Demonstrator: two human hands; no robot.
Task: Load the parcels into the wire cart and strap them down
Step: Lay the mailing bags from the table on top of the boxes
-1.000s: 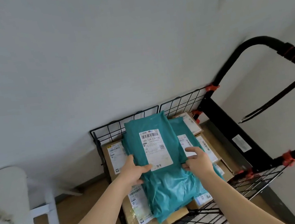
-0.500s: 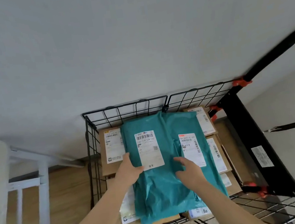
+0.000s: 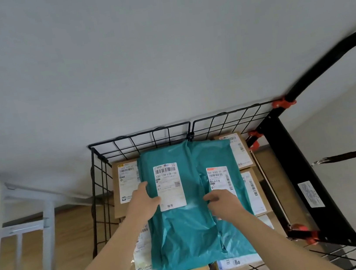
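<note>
A black wire cart (image 3: 141, 137) stands against the wall, filled with labelled cardboard boxes (image 3: 116, 189). Two teal plastic mailers lie on top of the boxes. The upper teal mailer (image 3: 186, 232) overlaps the left side of the second teal mailer (image 3: 212, 152). My left hand (image 3: 144, 204) grips the upper mailer's left edge, thumb on its white label. My right hand (image 3: 223, 205) holds its right edge with curled fingers, over the second mailer's label. A black strap (image 3: 353, 153) with a metal end hangs in the air at the right.
The cart's black handle (image 3: 322, 64) with red clamps (image 3: 282, 103) rises at the right, above a black side panel (image 3: 297, 163). A white frame piece of furniture (image 3: 25, 225) stands at the left on the wooden floor. The grey wall is close behind the cart.
The upper teal mailer has come down flat onto the stack and slid left, uncovering more of the second mailer. Both hands stayed on its edges. My view swung right, then partway back.
</note>
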